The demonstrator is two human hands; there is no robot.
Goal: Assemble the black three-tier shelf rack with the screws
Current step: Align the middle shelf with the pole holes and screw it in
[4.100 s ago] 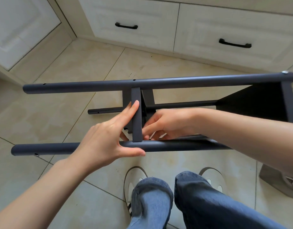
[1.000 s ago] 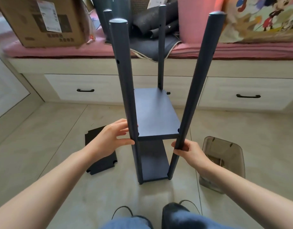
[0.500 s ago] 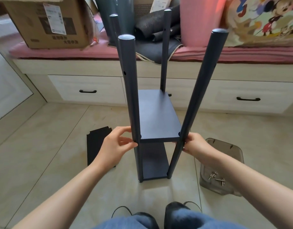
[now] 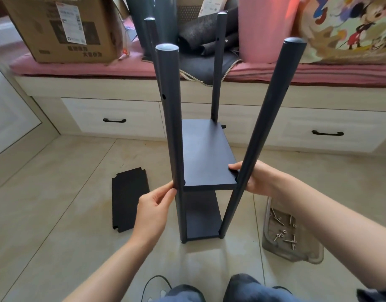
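Note:
The black shelf rack stands upright on the tile floor with several round posts and two shelf boards fitted, a middle one and a bottom one. My left hand touches the front left post with its fingertips, just below the middle board. My right hand grips the front right post at the middle board's corner. A third, loose black shelf board lies flat on the floor to the left. Loose screws lie in a clear plastic tray on the floor at the right.
A white drawer unit with black handles runs along the back, topped by a pink cushion. On it sit a cardboard box, dark rolled mats and a cartoon pillow. My knees are at the bottom edge.
The rack went from lying on its side to standing upright. In the last second my left hand slid down the front left post, and my right hand moved up to the middle board's corner.

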